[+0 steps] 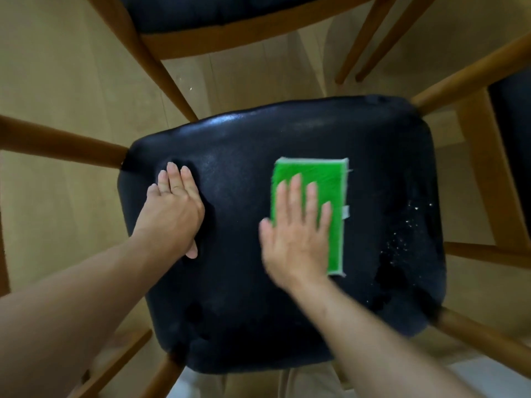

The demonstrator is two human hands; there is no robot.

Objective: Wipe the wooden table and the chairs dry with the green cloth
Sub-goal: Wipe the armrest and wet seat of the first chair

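Head view: I am looking straight down on a chair's black padded seat (pixel 287 225), its wooden frame showing at the corners, over pale wood-look flooring (pixel 57 67). My right hand (pixel 296 234) lies flat, fingers straight and spread, pressing the folded green cloth (pixel 321 179) on the seat's right half. Just beside it, toward the right edge, droplets (pixel 402 231) glint. My left hand (pixel 175 205) presses open-palmed near the left edge, denting the padding. Another dark-seated chair (pixel 218 21) stands beyond the far edge.

Both forearms bare — no sleeves, rings or watch — with pale beige trousers (pixel 304 383) below.
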